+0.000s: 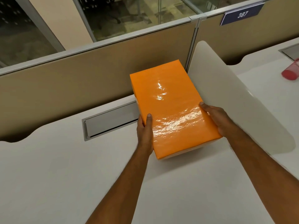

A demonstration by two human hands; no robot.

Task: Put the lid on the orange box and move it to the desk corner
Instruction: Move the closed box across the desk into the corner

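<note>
Glossy orange is what fills the middle of the head view: the orange box [171, 109] is seen with its lid [163, 94] already seated, a pale strip of the base showing under the lid's near edge. So the first half of the job looks done, judging by how flush the lid sits.

The box is gripped from both sides at its near end. The left hand [144, 131] is wrapped onto the left side with the thumb laid on top of the lid, and the right hand [216, 118] is pressed against the right side, thumb tip at the lid's edge. Both are clearly closed around the box, not loose.

The box is placed on the white desk [56, 175], its far end up near the tan partition [80, 75] and right beside the white divider [226, 88], partly over the grey cable hatch [110, 122]. That spot already reads as the corner, or very close to it. What's left is probably just a final nudge and letting go, though whether the box is fully resting or slightly lifted can't be told.

For writing: "387" can be read on the blue sign [241, 13] up on the partition. No brand is visible on the box. A red bottle [291, 71] is lying on the next desk over.
</note>
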